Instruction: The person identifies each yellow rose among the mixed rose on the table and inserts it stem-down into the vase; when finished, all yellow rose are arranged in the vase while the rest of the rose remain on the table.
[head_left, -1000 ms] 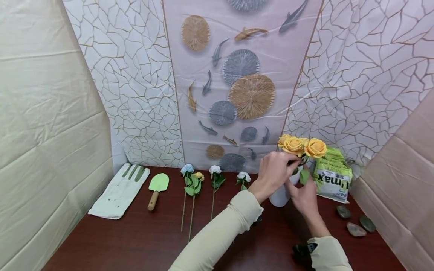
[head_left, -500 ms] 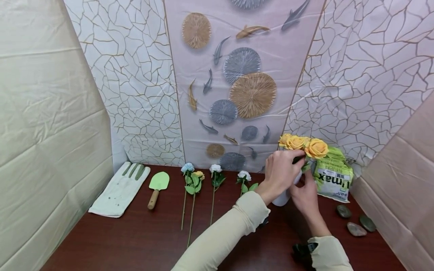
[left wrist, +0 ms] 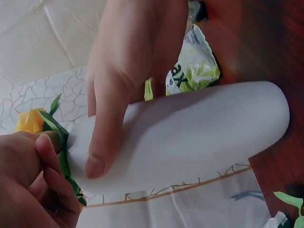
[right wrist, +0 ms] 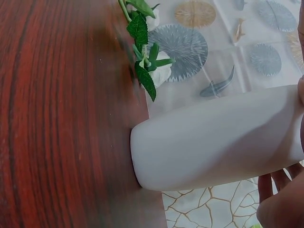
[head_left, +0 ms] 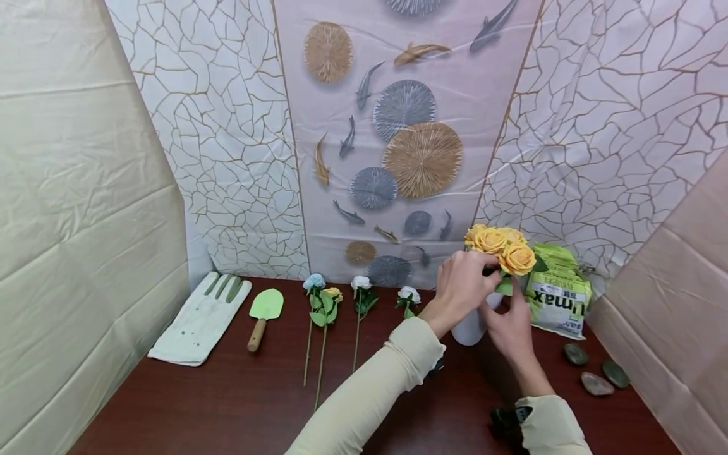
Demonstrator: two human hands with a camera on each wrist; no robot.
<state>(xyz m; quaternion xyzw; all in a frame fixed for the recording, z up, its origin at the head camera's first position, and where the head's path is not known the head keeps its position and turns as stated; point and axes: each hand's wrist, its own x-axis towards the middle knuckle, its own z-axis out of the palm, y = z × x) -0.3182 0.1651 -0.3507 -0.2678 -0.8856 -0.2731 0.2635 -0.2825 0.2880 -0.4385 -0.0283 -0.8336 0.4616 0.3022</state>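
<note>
A white vase [head_left: 469, 328] stands on the table at the right, with several yellow roses [head_left: 491, 241] bunched above its mouth. My left hand [head_left: 463, 284] is at the mouth, fingers curled and pinching a rose stem under the blooms. The stem is mostly hidden; green leaves [left wrist: 61, 137] show beside those fingers in the left wrist view. Lower down, my right hand [head_left: 512, 325] grips the upper part of the vase. Its thumb presses the near wall in the left wrist view, and its fingers [right wrist: 280, 178] wrap behind the vase in the right wrist view.
Left of the vase lie a white rose [head_left: 408, 296], another white rose [head_left: 361, 284], a blue flower [head_left: 314, 282] and a yellow rose [head_left: 334, 294]. Further left are a trowel [head_left: 266, 309] and gloves [head_left: 201, 319]. A green bag [head_left: 557, 294] and several stones [head_left: 597, 383] sit right.
The rightmost yellow rose has shifted left and closer to the others. My left hand and the vase moved slightly right, then back left. My right hand stays on the vase.
</note>
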